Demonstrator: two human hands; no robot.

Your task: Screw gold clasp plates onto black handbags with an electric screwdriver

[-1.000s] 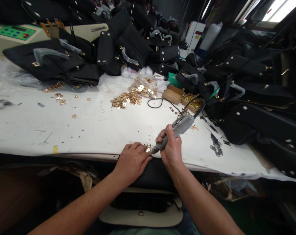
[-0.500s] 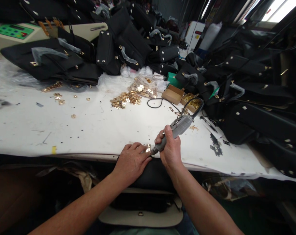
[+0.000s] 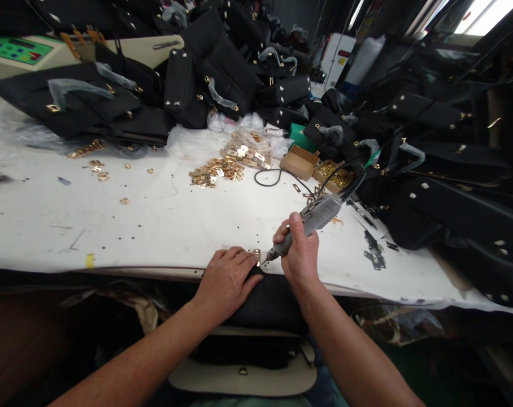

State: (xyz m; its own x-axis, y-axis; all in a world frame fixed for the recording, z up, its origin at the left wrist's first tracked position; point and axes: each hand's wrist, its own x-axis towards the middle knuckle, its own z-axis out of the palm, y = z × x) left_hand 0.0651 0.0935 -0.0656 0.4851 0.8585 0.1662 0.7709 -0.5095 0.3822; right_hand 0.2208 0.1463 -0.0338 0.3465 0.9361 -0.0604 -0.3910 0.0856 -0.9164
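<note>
My right hand [image 3: 301, 249] is wrapped around a grey electric screwdriver [image 3: 322, 215], which tilts down to the left. Its thin bit ends just beside a small gold metal plate [image 3: 257, 257]. The fingers of my left hand [image 3: 229, 280] curve over a black bag [image 3: 273, 305] at the table's front edge, holding it down. My left fingertips touch or lie right beside the plate, and my thumb stretches along the bag. Cream lining [image 3: 239, 381] shows lower on the bag, towards my lap.
Loose gold fittings [image 3: 216, 172] are heaped mid-table, near a cardboard box [image 3: 299, 163] and a tray of small brass-coloured parts [image 3: 335, 178]. The screwdriver's cord [image 3: 267, 183] loops there. Black bags [image 3: 443, 220] crowd the right and back. A cream machine [image 3: 55, 53] stands back left.
The screwdriver has moved up and right with my right hand, and its bit now shows apart from my left fingers. My left thumb has spread away from the plate.
</note>
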